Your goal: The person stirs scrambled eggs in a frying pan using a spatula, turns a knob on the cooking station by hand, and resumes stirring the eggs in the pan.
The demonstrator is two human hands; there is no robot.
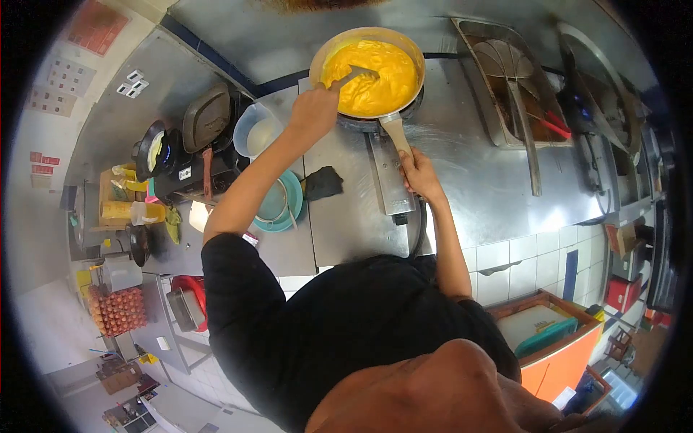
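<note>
A round pan (421, 63) stands on a burner at the top middle, with a soft yellow egg-like mass (390, 76) spread in it. My left hand (315, 112) is closed on the handle of a grey spatula (355, 74), whose blade lies in the yellow mass. Below the pan, my right hand (421, 175) grips the pale pan handle (395, 134) near its end. The burner's metal body (390, 177) runs beneath that handle.
Left of the burner are a dark cloth (323, 183), a turquoise bowl (294, 189) with a strainer, a clear jug (247, 123) and a square pan (207, 119). A metal tray (480, 94) with a wire skimmer (521, 123) stands right. Egg trays (119, 310) are far left.
</note>
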